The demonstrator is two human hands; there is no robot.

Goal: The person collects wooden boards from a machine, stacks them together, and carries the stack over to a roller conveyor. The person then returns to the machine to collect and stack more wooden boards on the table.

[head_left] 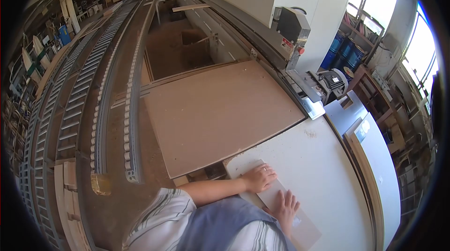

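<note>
A pale, narrow board (303, 225) lies on the white tabletop (328, 176) in front of me. My left hand (259, 178) rests across its upper end, fingers bent over it and a ring on one of them; its thumb is hidden. Lower on the same board, my right hand (284, 207) is laid with its fingers spread, palm side down. Both hands touch the board. Beyond the tabletop is a large brown panel (220, 110), apart from both hands.
Roller conveyors (77, 105) run along the left. A motor (332, 80) and a dark machine head with a red button (301, 50) stand at right by a long rail. White boards (379, 157) lean at the right edge. Blue drums (349, 54) stand behind.
</note>
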